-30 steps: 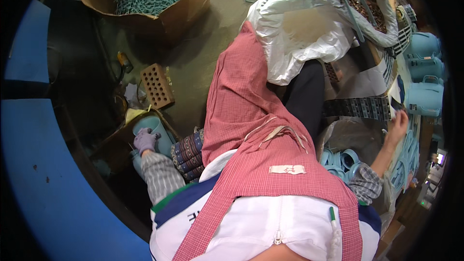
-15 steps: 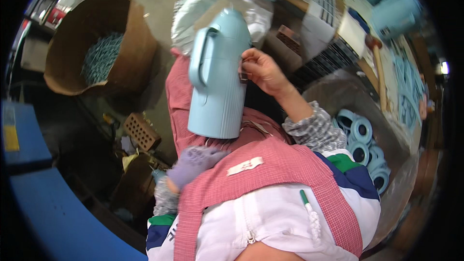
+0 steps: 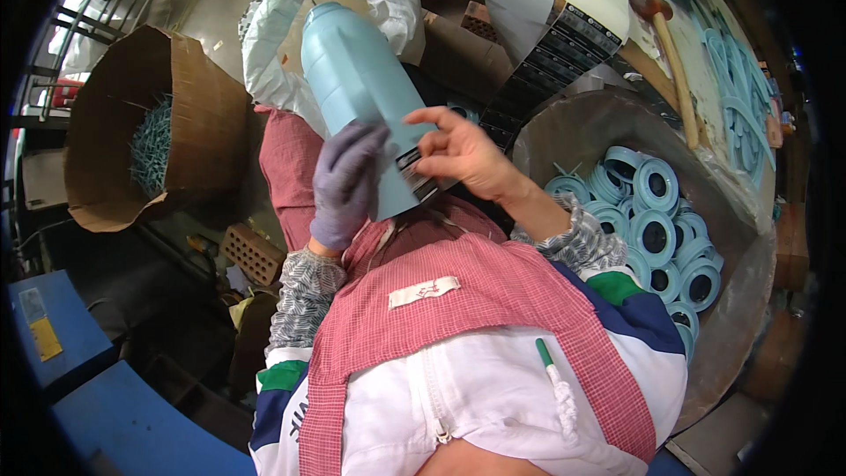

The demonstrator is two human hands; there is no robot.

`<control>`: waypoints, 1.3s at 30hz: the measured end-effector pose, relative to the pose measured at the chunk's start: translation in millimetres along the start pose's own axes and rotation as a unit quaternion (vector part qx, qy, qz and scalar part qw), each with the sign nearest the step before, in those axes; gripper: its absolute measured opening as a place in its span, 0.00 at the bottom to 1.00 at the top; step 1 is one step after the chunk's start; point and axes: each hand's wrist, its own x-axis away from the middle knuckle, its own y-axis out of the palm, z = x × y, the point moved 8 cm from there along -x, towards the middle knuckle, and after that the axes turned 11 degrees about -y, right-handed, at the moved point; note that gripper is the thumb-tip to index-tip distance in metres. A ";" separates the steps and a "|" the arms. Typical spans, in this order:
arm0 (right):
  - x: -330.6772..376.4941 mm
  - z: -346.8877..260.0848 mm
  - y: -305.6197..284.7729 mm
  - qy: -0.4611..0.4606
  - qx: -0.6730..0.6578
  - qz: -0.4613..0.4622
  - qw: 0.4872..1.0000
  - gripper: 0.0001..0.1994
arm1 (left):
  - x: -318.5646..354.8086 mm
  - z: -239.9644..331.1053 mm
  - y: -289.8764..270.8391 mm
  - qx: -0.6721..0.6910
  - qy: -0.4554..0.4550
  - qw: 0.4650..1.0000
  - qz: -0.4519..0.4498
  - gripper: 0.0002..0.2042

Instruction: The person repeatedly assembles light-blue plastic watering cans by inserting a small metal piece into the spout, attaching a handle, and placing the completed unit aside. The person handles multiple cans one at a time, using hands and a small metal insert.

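A light blue vacuum jug (image 3: 357, 62) lies tilted over my lap, its rounded top pointing away from me and to the left. My left hand (image 3: 344, 185), in a purple glove, is closed against the jug's left side near its lower end; the handle does not show. A small dark label (image 3: 412, 167) with pale print sits on the jug's lower right side. Beside it is my bare right hand (image 3: 467, 154), fingers apart and bent, with fingertips at the label's edge. Whether the label is fully stuck down cannot be seen.
A sheet of dark labels (image 3: 564, 48) hangs over the bench edge, near a wooden mallet (image 3: 665, 53). On the right, a lined bin (image 3: 731, 317) holds several light blue rings (image 3: 654, 234). A cardboard drum (image 3: 207, 115) with thin blue pieces stands left, near a perforated brick (image 3: 251, 254).
The jug has turned and tipped, its handle going out of sight. My gloved left hand has risen from my lap onto it. My right hand's fingers have spread; the label is now on the jug.
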 end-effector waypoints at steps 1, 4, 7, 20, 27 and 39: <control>0.1 3.9 7.3 0.017 -0.009 -0.015 1.000 0.25 | -1.2 17.3 10.4 -0.082 0.059 0.995 -0.022 0.15; 5.3 20.3 -1.3 0.027 0.029 0.018 0.999 0.25 | 6.1 -1.0 14.6 -0.011 0.040 0.998 0.046 0.20; 8.7 17.1 -9.1 -0.009 0.149 0.049 0.988 0.24 | 13.8 -7.5 18.1 -0.021 0.038 0.997 0.067 0.20; 13.3 7.6 -10.1 -0.013 0.394 0.083 0.915 0.25 | 4.7 1.4 27.6 -0.017 0.038 0.998 0.056 0.20; -44.5 -17.3 -9.1 -0.196 0.612 0.159 0.749 0.33 | -2.3 -35.0 22.2 0.420 -0.152 0.883 0.147 0.14; -19.7 -8.6 125.9 -0.375 0.259 -0.163 0.875 0.16 | -43.0 89.9 -240.7 -0.075 -0.077 0.986 0.130 0.22</control>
